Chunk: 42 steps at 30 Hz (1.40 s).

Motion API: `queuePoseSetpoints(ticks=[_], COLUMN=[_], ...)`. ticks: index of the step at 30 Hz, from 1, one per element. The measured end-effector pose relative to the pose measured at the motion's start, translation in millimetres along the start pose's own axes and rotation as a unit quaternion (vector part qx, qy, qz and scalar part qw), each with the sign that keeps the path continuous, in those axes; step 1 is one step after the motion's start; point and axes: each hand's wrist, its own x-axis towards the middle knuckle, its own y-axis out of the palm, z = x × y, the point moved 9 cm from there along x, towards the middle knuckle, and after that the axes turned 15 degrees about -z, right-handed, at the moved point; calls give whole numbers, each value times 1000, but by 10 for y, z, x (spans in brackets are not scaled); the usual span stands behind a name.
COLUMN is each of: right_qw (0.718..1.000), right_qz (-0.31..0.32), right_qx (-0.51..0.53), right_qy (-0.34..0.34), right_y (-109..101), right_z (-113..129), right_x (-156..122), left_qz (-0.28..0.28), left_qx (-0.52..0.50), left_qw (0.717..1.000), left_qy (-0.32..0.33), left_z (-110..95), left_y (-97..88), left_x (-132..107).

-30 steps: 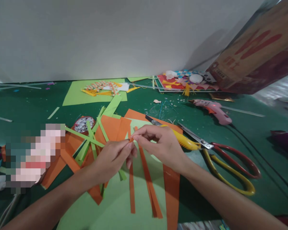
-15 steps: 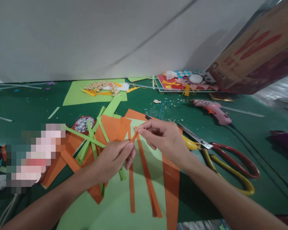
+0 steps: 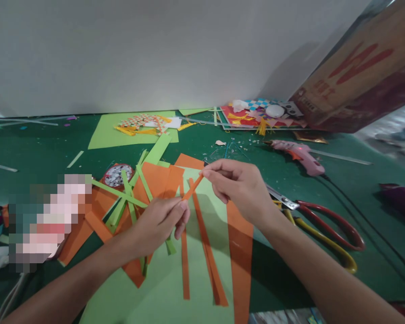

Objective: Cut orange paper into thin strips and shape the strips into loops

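Observation:
A thin orange paper strip (image 3: 193, 187) is stretched between my two hands above the green table. My left hand (image 3: 160, 222) pinches its lower end between thumb and fingers. My right hand (image 3: 240, 185) pinches the upper end, a little higher and to the right. Below them lie a light green paper sheet (image 3: 162, 288), several long orange strips (image 3: 207, 252) and a pile of orange sheets crossed by green strips (image 3: 130, 198).
Scissors with red and yellow handles (image 3: 320, 231) lie right of my right hand. A pink glue gun (image 3: 300, 155) with its black cable lies farther back. A round tin of googly eyes (image 3: 116, 174), woven paper crafts (image 3: 143, 122) and a leaning cardboard box (image 3: 354, 76) are about.
My right hand has slid up and to the right along the orange strip, drawing more of it out. My left hand has stayed where it was, still pinching.

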Motion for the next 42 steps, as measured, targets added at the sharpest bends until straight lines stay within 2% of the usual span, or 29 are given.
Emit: queuePoseSetpoints(ticks=[10, 28, 31, 36, 42], right_qw=[998, 997, 999, 999, 997], right_qz=[-47, -67, -44, 44, 75], right_qx=[33, 30, 18, 3, -9], right_qy=[-8, -16, -8, -6, -3], right_y=[-181, -247, -185, 40, 158], right_z=[-4, -34, -30, -24, -39], right_x=[109, 140, 110, 11, -53], left_qz=[-12, -60, -56, -6, -3], left_qx=[-3, 21, -3, -155, -165], left_qw=[1000, 998, 998, 984, 980], left_qy=[2, -13, -37, -86, -107], left_z=[2, 43, 51, 76, 128], left_y=[-19, -87, -90, -32, -10], left_x=[4, 40, 39, 33, 36])
